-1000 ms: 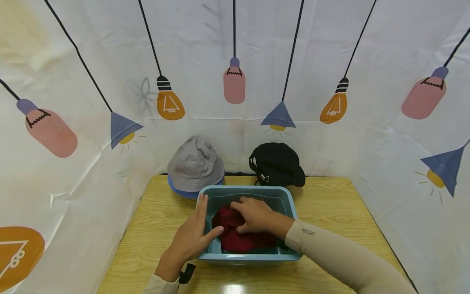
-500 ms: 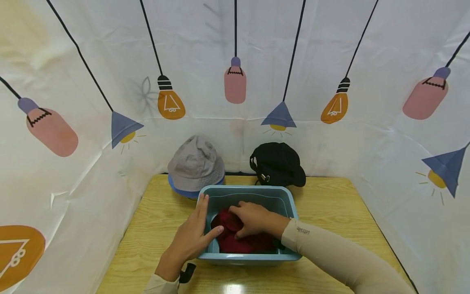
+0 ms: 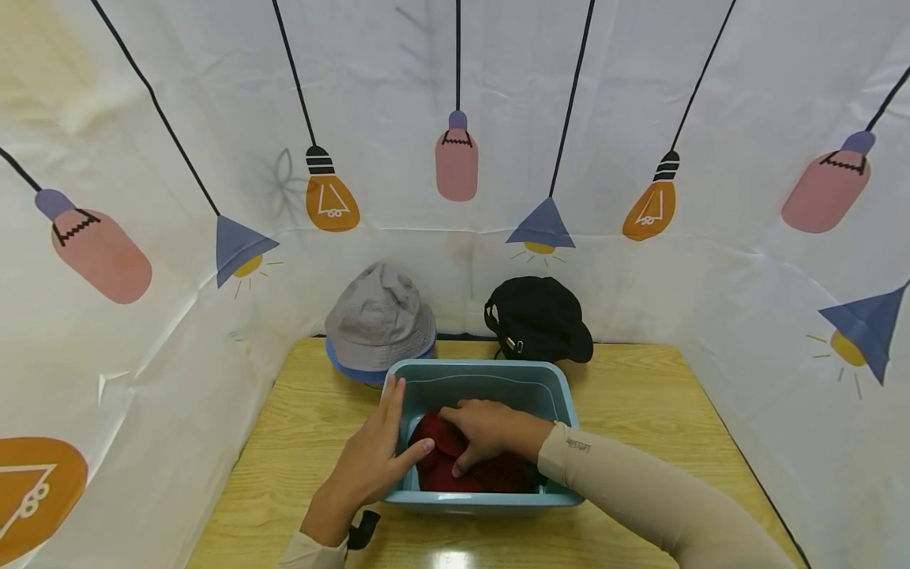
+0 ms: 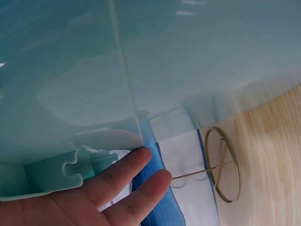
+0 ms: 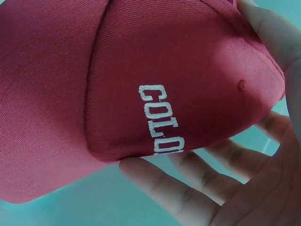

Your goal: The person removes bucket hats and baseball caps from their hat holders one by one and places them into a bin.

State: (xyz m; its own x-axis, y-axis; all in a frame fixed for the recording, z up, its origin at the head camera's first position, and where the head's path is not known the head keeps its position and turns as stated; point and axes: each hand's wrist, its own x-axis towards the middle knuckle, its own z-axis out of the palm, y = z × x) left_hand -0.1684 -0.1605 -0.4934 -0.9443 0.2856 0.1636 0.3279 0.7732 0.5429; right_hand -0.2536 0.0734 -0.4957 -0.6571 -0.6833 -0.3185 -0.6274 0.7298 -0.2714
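A dark red cap (image 3: pixel 441 474) lies inside a light blue plastic bin (image 3: pixel 483 498). My right hand (image 3: pixel 489 431) reaches into the bin and grips the cap, thumb on one side and fingers curled round the other. White embroidered letters show on the red cap (image 5: pixel 188 70) in the right wrist view; its far parts are out of sight. My left hand (image 3: pixel 370 454), fingers straight and thumb spread, rests at the bin's left rim and holds nothing. The left wrist view has two extended fingers of the left hand (image 4: pixel 113 193) beside the bin wall (image 4: pixel 84 89).
Behind the bin, a grey bucket hat (image 3: pixel 377 316) with blue underneath stands at the left and a black cap (image 3: pixel 536 320) at the right. A wire ring on a stalk (image 4: pixel 223 165) sits near the bin. All stand on a wooden table (image 3: pixel 633 403) before a printed cloth (image 3: pixel 398 95).
My right hand has shifted a little to the left in the bin, and the red cap has turned and settled slightly nearer the bin's front. The left hand keeps its place.
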